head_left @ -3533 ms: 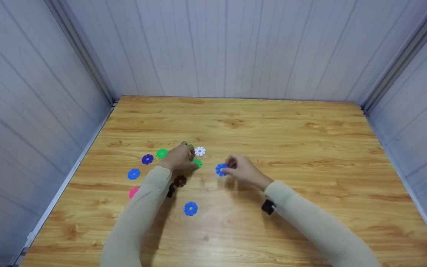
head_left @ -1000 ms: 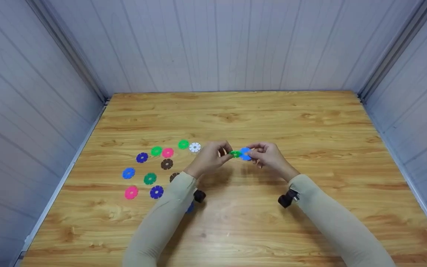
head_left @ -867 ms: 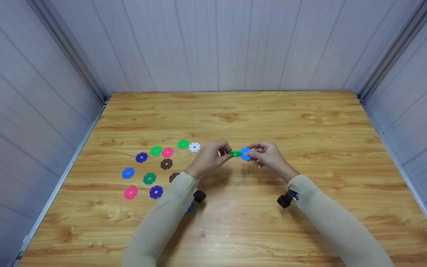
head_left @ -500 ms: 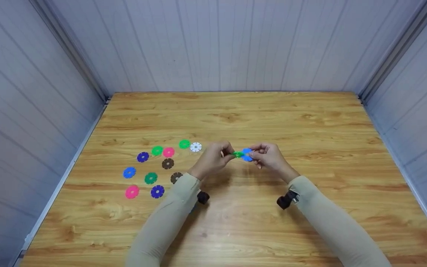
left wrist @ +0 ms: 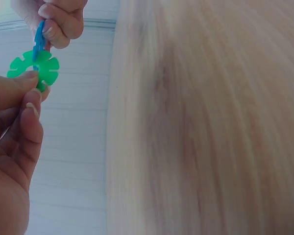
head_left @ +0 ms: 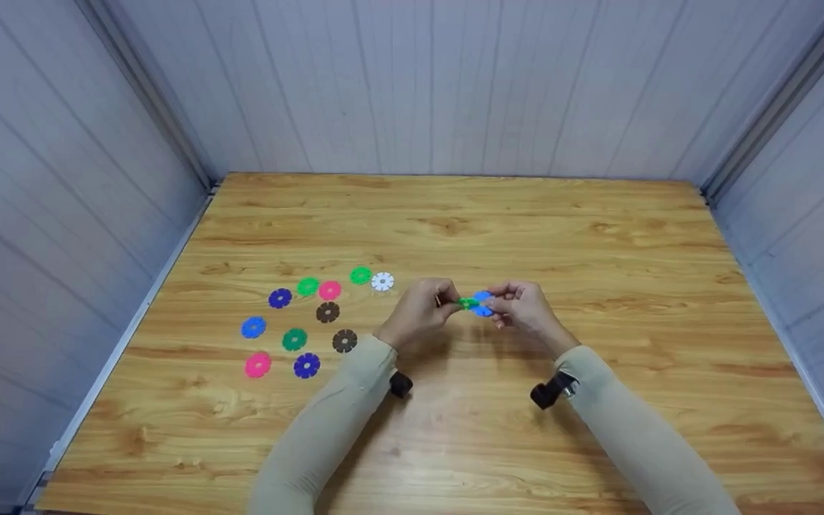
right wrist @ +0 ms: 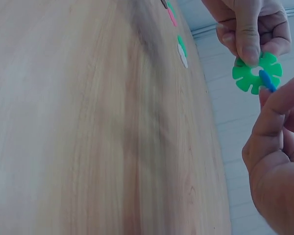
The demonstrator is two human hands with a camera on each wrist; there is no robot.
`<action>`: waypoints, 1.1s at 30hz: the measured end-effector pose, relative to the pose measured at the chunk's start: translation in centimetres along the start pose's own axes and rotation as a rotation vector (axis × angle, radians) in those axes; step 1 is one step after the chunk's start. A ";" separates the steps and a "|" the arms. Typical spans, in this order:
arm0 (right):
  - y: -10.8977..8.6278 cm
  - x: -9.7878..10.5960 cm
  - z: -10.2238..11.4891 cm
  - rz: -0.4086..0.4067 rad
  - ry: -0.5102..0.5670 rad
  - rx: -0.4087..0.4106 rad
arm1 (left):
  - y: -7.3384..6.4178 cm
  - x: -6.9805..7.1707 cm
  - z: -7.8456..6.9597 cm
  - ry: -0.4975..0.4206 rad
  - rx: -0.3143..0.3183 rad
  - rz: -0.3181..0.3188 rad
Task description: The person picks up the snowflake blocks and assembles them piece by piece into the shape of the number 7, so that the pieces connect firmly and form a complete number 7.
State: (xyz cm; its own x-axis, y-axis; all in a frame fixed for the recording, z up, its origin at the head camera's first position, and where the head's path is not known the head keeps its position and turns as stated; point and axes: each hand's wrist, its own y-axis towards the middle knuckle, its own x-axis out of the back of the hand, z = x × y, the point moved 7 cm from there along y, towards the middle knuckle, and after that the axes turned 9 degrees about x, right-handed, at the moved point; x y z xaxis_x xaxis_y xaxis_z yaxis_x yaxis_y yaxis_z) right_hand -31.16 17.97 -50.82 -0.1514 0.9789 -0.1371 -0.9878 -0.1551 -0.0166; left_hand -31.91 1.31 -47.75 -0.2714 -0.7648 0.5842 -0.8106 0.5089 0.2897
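Observation:
In the head view, my left hand (head_left: 423, 309) pinches a green notched plastic disc (head_left: 468, 303) between thumb and fingers. Facing it, my right hand (head_left: 526, 311) pinches a blue notched disc (head_left: 482, 295) above the table. From the left wrist, the green disc (left wrist: 48, 73) shows nearly flat-on, and the blue disc (left wrist: 38, 41) crosses it edge-on. Their rims meet at about a right angle, with the blue edge reaching into the green one near its centre hole, as the right wrist view of the blue disc (right wrist: 267, 80) also shows. Fingers cover parts of both discs.
Several loose discs lie flat on the wooden table (head_left: 598, 250) to the left, among them a white disc (head_left: 383, 281), a pink disc (head_left: 257, 365) and a brown disc (head_left: 345, 340). Pale panel walls (head_left: 419, 86) enclose the back and sides.
My left hand has lifted a green disc from the table and brought it rightward against the blue one. Over the last second the two discs have moved slightly closer together.

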 end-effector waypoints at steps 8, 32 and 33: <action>-0.2 0.8 -0.4 -0.043 -0.022 -0.066 | 0.2 -0.4 0.2 0.022 0.053 0.040; -0.1 2.6 0.2 -0.042 -0.003 -0.024 | -0.1 6.1 6.4 0.218 0.367 0.055; -0.1 2.7 0.2 -0.042 -0.004 -0.025 | -0.1 6.3 6.7 0.234 0.377 0.063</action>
State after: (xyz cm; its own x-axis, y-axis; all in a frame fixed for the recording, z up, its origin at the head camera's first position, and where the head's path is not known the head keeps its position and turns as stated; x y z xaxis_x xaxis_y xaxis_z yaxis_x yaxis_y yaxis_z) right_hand -31.47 20.66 -50.98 -0.1100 0.9852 -0.1316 -0.9920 -0.1171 -0.0473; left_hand -37.00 -6.20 -49.22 -0.2369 -0.6048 0.7603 -0.9406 0.3387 -0.0236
